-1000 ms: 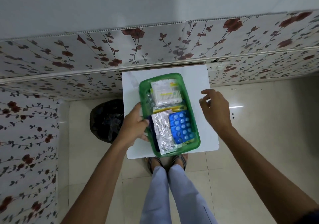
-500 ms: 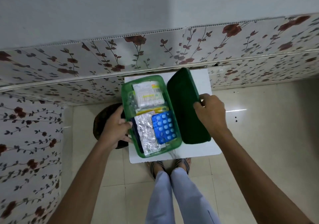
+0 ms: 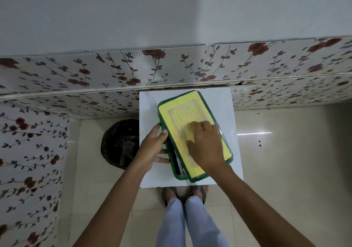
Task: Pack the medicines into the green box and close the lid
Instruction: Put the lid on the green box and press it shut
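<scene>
On the floor at far left, a dark bin [image 3: 120, 144] is sitting beside the white bench [image 3: 233, 128]. Left hand [image 3: 152, 149] is bracing the green box [image 3: 174, 167], fingers spread against its left wall. Right hand [image 3: 204, 144] is pressing flat on the yellow-faced lid [image 3: 182, 109], fingers together. Medicines appear packed; lid is sitting skewed, left edge not yet seated.
</scene>
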Demonstrator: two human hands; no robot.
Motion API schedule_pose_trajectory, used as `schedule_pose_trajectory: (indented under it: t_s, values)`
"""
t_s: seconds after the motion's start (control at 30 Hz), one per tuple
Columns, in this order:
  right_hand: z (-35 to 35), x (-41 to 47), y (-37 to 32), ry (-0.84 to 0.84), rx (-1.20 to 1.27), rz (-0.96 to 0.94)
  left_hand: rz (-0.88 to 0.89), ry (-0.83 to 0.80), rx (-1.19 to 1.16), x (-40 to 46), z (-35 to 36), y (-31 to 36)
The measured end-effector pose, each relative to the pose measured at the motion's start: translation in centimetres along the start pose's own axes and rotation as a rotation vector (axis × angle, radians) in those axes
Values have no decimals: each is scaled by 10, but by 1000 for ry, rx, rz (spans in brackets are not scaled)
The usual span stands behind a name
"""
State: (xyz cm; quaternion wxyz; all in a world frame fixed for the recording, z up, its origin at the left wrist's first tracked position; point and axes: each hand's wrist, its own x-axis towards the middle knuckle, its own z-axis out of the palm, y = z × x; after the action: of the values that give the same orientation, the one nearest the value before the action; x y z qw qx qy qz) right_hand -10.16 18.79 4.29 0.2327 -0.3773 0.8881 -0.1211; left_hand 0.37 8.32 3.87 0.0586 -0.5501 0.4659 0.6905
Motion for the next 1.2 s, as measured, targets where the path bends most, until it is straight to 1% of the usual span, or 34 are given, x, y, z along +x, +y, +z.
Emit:
schedule_pose_trajectory:
  t_s: [0.07, 0.1, 0.17, 0.23, 0.3, 0.43, 0.6, 0.73, 0.83, 0.9, 1.07, 1.2]
  values:
    - [-8, 9, 7, 26, -59, 54, 13, 29, 29, 0, 0, -1]
    - [-10, 14, 14, 0, -55, 96, 20, 43, 43, 1, 1, -3]
    - [-13, 20, 27, -108, 20, 159, 42, 58, 73, 1, 3, -5]
    - [-11, 22, 33, -190, 150, 176, 74, 73, 95, 0, 5, -6]
    - [-7, 18, 31, -180, 177, 167, 110, 96, 103, -2, 8, -5]
    - [1, 12, 21, -115, 131, 180, 157, 132, 119, -5, 11, -6]
    - [1, 10, 10, -119, 87, 226, 227, 174, 245, -2, 11, -8]
    - [1, 9, 2, -131, 46, 257, 230, 188, 272, 2, 11, -10]
    - [1, 9, 0, -140, -2, 260, 253, 239, 303, 7, 12, -11]
    - [2, 9, -1, -152, -46, 249, 258, 274, 299, 10, 12, -12]
    - [1, 13, 2, -180, -133, 196, 210, 293, 212, 15, 10, -10]
    - [0, 14, 6, -195, -173, 162, 234, 348, 228, 19, 11, -10]
